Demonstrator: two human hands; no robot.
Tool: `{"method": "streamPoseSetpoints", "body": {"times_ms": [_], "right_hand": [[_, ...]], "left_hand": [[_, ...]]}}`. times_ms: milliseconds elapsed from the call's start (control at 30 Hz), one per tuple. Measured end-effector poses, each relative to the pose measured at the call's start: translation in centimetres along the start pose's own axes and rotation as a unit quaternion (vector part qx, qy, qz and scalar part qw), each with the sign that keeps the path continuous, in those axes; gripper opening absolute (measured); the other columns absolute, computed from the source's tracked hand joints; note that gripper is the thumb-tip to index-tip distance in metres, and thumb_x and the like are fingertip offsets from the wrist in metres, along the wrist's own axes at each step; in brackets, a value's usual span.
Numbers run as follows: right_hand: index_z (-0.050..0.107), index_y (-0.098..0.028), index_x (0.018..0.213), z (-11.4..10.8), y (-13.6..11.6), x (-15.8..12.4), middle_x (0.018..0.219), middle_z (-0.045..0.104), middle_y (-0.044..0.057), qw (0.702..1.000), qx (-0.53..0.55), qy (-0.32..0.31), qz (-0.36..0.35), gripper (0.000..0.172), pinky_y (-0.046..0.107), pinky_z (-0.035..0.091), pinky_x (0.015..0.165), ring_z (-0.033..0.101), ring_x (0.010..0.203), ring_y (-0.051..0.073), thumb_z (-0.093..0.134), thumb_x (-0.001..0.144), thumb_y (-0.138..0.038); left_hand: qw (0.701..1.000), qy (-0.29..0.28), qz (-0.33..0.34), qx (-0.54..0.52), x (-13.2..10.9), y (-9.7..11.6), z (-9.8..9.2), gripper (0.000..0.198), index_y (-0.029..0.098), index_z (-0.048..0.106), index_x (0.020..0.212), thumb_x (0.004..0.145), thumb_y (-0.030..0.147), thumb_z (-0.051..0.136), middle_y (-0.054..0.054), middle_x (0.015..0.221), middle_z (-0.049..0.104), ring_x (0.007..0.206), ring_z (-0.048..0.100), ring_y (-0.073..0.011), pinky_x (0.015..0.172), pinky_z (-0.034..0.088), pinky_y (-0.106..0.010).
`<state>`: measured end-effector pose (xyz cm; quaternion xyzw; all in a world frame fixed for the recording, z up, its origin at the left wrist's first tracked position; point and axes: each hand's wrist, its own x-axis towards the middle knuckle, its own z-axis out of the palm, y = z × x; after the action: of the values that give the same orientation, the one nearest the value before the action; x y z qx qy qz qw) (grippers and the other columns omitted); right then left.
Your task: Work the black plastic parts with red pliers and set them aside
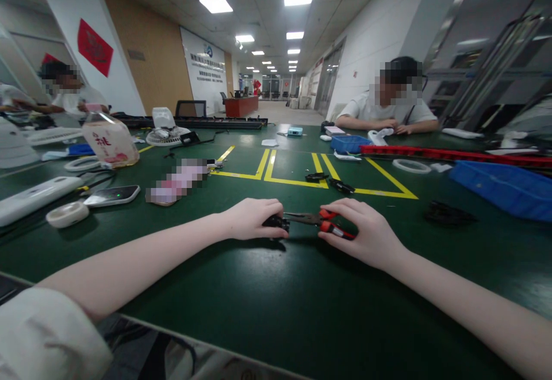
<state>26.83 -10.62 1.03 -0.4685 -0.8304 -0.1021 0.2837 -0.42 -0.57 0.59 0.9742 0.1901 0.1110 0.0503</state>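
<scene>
Left hand clenched on small black part, low on counter; right hand grasping red-handled pliers, nose at the part; probably mid-squeeze, contact too small to confirm; more black pieces by the yellow tape, untouched.

The dark green worktable bears yellow tape lines, a white tape roll and a blue plastic bin.
</scene>
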Motion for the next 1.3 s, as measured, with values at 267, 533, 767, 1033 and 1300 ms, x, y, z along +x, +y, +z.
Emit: {"method": "streamPoseSetpoints", "body": {"times_ms": [267,533,767,1033,1300], "right_hand": [[0.063,-0.021,0.114,-0.03,-0.22,-0.1,0.106,0.07,0.011,1.0,0.011,-0.016,-0.025,0.039,0.043,0.056,0.078,0.067,0.095,0.027,0.07,0.082,-0.043],[0.063,-0.021,0.112,-0.03,-0.54,-0.08,0.104,0.07,0.011,0.999,0.014,-0.029,-0.031,0.035,0.042,0.058,0.076,0.068,0.091,0.026,0.069,0.083,-0.04],[0.062,-0.018,0.11,0.05,-0.66,-0.16,0.1,0.07,0.011,0.997,0.0,-0.035,-0.062,0.035,0.039,0.058,0.073,0.068,0.086,0.024,0.069,0.084,-0.039],[0.062,-0.017,0.111,0.18,-0.34,-0.18,0.101,0.07,0.011,0.997,-0.016,-0.006,-0.079,0.038,0.039,0.057,0.073,0.067,0.088,0.024,0.07,0.082,-0.041],[0.062,-0.017,0.113,0.21,-0.22,-0.17,0.103,0.07,0.011,0.997,-0.025,0.003,-0.078,0.039,0.041,0.057,0.074,0.067,0.09,0.025,0.07,0.083,-0.041]], "left_hand": [[1.0,-0.013,0.007,0.008,-0.09,0.23,-0.03,0.046,0.02,0.054,0.094,0.09,0.066,0.054,0.0,0.076,0.064,0.066,0.062,-0.0185,0.055,0.032,-0.024],[0.999,-0.019,0.026,0.005,-0.09,-0.14,0.1,0.047,0.021,0.054,0.097,0.09,0.067,0.053,0.0,0.077,0.063,0.066,0.061,-0.0173,0.055,0.031,-0.024],[0.999,-0.016,0.033,0.002,0.03,-0.09,0.06,0.054,0.022,0.054,0.098,0.081,0.073,0.06,0.002,0.075,0.063,0.063,0.06,-0.0169,0.053,0.03,-0.024],[0.999,-0.004,0.043,0.022,0.11,-0.12,0.57,0.044,0.021,0.054,0.094,0.088,0.065,0.057,0.002,0.075,0.063,0.063,0.06,-0.0157,0.053,0.031,-0.024],[0.999,-0.007,0.044,0.022,0.1,-0.05,0.37,0.04,0.021,0.054,0.093,0.091,0.061,0.054,0.001,0.078,0.064,0.064,0.06,-0.0152,0.054,0.031,-0.024]]}}
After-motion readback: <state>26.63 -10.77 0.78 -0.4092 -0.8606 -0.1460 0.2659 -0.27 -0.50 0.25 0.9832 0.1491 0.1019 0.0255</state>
